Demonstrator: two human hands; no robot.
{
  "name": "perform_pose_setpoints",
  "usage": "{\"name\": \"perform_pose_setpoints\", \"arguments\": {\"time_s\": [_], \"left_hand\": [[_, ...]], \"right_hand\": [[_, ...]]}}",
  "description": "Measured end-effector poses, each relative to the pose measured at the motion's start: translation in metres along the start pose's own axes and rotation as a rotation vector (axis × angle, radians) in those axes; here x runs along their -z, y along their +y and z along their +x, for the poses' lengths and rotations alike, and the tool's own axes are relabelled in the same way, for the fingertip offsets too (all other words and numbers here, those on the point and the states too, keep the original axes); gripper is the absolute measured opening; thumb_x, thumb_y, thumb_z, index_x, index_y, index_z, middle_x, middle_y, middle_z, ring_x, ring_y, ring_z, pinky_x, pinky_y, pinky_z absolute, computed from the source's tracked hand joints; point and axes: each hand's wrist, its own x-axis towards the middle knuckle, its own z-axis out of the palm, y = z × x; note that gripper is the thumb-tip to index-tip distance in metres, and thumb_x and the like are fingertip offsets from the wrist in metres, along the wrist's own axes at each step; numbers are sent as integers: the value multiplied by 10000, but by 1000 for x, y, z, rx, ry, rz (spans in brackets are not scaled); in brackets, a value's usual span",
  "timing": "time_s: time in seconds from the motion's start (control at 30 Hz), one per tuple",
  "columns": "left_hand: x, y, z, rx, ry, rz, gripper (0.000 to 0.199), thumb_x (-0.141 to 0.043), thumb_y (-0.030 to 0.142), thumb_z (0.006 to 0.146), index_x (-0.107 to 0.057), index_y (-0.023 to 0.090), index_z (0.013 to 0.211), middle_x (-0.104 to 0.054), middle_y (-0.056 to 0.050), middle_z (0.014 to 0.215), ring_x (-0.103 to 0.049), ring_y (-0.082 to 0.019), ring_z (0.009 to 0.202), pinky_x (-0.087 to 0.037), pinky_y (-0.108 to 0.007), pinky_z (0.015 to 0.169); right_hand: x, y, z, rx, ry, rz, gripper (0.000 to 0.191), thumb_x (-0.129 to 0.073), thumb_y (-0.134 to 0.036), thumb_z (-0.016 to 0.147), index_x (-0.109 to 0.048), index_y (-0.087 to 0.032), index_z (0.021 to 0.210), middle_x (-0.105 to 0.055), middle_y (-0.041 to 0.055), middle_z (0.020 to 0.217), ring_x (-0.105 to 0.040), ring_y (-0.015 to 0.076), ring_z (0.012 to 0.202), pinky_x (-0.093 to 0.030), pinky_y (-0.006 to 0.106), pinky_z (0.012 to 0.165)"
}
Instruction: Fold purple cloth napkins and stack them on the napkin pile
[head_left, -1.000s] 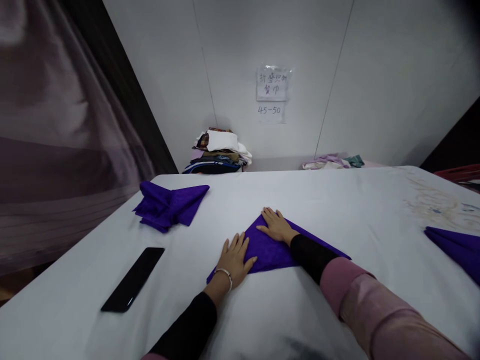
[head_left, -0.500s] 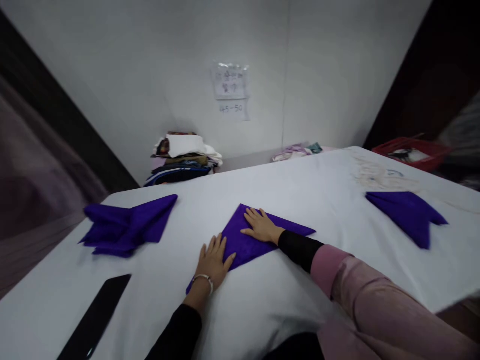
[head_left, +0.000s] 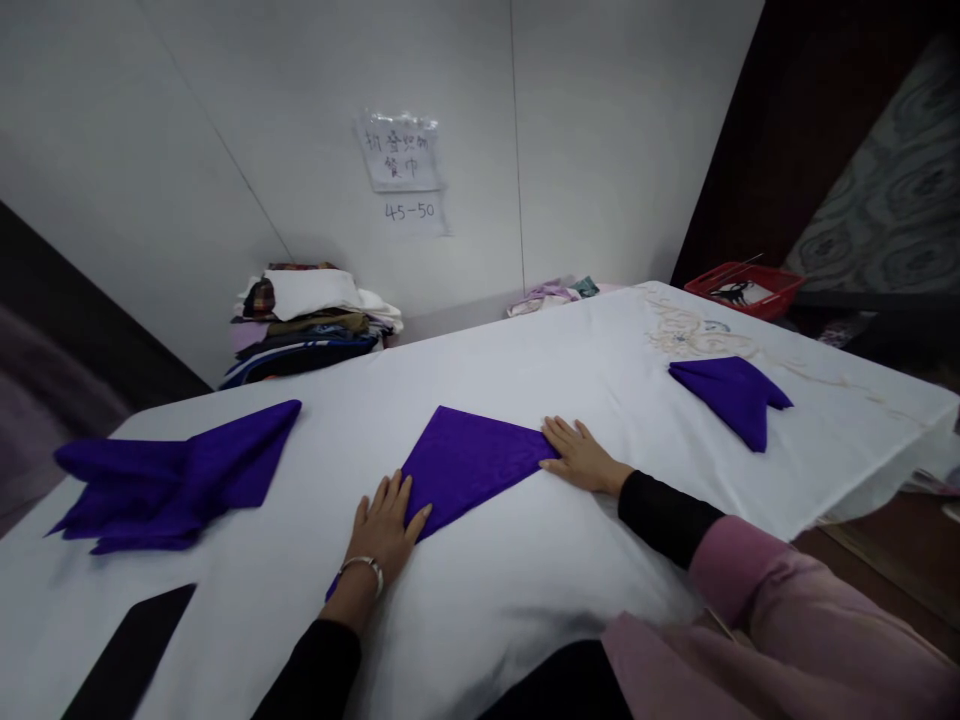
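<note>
A purple cloth [head_left: 472, 460] lies flat as a folded triangle on the white-covered table [head_left: 480, 370], its peak toward the wall. My left hand [head_left: 384, 525], with a bracelet at the wrist, rests spread over the cloth's left part; a bit of purple shows beside the wrist. My right hand [head_left: 581, 457] lies palm down with fingers parted, covering the cloth's right corner. Neither hand grips anything.
Loosely bunched purple cloth [head_left: 187, 470] lies at the left, above a black flat object [head_left: 135, 650]. A folded purple cloth [head_left: 727, 390] is at the right. Beyond the table are stacked clothes [head_left: 307, 320] and a red basket [head_left: 780, 290].
My right hand has slid across the cloth from its middle to its right corner. My left hand keeps its place on the left part. The view has turned somewhat to the right.
</note>
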Motion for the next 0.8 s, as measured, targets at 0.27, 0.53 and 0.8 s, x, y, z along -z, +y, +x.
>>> {"name": "perform_pose_setpoints", "arguments": {"time_s": [0.27, 0.53, 0.8], "left_hand": [[1, 4, -3, 5, 4, -21, 658, -271, 538, 874, -290, 142, 1400, -230, -103, 1488, -166, -268, 1373, -144, -497, 1091], [5, 9, -11, -1, -9, -55, 678, -249, 581, 873, -263, 165, 1409, -211, -86, 1499, -144, -256, 1378, -124, -475, 1105], [7, 9, -14, -6, 7, -115, 699, -238, 605, 863, -264, 165, 1405, -193, -102, 1503, -141, -265, 1378, -127, -495, 1099]], "right_hand": [[6, 26, -31, -82, 55, -87, 717, -227, -602, 893, -238, -120, 1423, -221, 159, 1473, -161, 277, 1362, -149, 548, 1065], [4, -63, 16, 275, 119, -13, 715, -248, -609, 887, -171, -170, 1447, -194, 124, 1489, -107, 242, 1376, -126, 492, 1090], [-17, -113, 79, 325, 18, -25, 728, -213, -634, 874, -230, -167, 1433, -190, 101, 1497, -102, 255, 1378, -115, 519, 1079]]}}
